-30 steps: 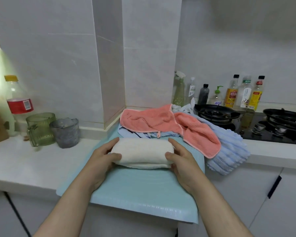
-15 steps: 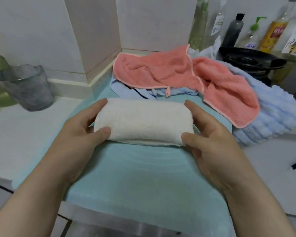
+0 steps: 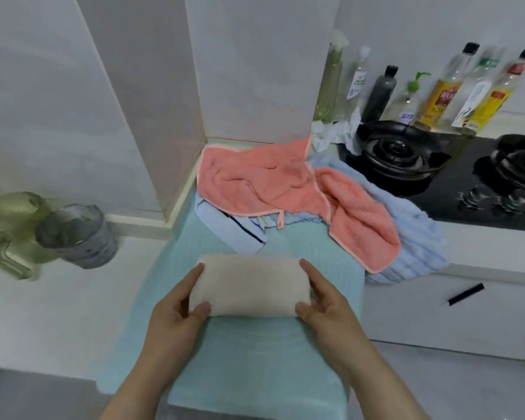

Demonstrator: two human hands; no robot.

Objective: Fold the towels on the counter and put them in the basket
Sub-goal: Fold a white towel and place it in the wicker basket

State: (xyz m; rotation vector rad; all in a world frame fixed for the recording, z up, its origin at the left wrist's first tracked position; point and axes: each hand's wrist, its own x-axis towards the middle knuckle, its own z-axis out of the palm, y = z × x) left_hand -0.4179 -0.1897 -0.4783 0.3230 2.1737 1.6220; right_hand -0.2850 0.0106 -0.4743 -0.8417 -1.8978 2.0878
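The left hand (image 3: 176, 310) and right hand (image 3: 326, 307) clasped the ends of the folded towel (image 3: 249, 286) on the mat (image 3: 255, 356). Folding looked done; next, the unseen basket needed finding.

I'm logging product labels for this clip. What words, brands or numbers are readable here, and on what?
No text here reads with certainty; every label is blurred.
Clear bottle: green-and-white label, print unreadable.
Pump bottle: blue label, unreadable.
Oil bottle: red-and-yellow label, characters unreadable.
White-label bottle: unreadable.
Yellow-label bottle: unreadable.
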